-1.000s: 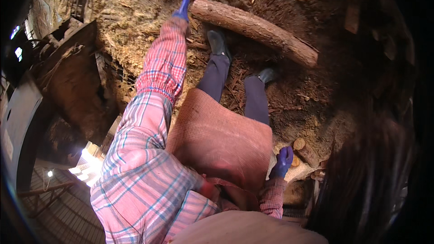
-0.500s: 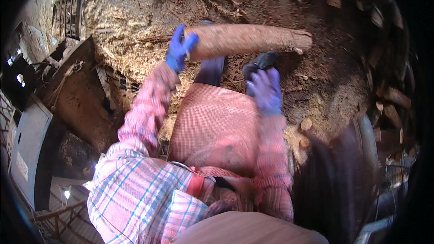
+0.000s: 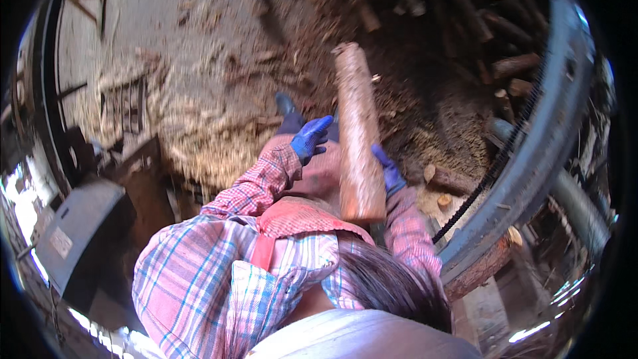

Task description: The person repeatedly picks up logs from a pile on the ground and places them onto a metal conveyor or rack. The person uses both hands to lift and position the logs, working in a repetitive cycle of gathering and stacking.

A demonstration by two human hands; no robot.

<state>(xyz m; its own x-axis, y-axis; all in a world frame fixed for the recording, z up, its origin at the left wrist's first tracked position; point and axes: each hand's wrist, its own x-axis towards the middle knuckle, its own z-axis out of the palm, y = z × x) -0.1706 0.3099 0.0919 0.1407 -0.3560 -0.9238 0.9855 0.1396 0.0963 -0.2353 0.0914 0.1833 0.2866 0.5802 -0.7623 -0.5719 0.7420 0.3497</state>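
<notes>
- Supporting the log point(image 3: 361, 136) lengthwise before us, apparently, our right hand point(image 3: 391, 174) is touching its side; we cannot tell its grip.
- Our left hand point(image 3: 310, 140) is hovering beside it, unclenched, empty.

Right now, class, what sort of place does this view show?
Probably a sawmill or woodcutting shed: a log at the right hand, more logs heaped ahead, and sawdust-like litter on the ground.

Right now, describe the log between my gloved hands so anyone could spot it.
Find the blue-grey beam curving along the picture's right side. Left of it, the blue-gloved right hand is against a reddish-brown log. Unlike the logs heaped at upper right, it runs between that hand and the left hand.
</notes>
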